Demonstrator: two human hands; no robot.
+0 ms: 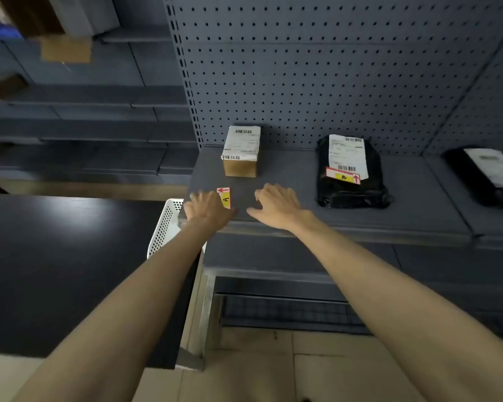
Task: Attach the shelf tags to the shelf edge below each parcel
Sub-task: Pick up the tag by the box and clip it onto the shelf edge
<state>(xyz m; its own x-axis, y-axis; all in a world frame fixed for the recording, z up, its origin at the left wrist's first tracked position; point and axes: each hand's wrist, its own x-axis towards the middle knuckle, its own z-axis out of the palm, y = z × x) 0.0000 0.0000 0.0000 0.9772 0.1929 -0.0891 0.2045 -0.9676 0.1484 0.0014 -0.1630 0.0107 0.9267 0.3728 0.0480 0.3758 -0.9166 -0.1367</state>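
Observation:
A small cardboard box parcel [241,152] with a white label stands on the grey shelf [288,181]. In front of it lies a red, white and yellow shelf tag marked A [224,197], flat on the shelf. My left hand [206,210] rests beside the tag, fingertips touching its left edge, not closed on it. My right hand [276,206] hovers open just right of it. A black bag parcel [350,172] lies further right, with the tag marked B [343,175] resting on top. The shelf's front edge [331,232] runs below my hands.
A third black parcel [488,175] lies at the far right. A white perforated basket [164,224] sits left of the shelf's corner, next to a dark tabletop [70,256]. Pegboard backs the shelf. Lower shelves and tiled floor lie below.

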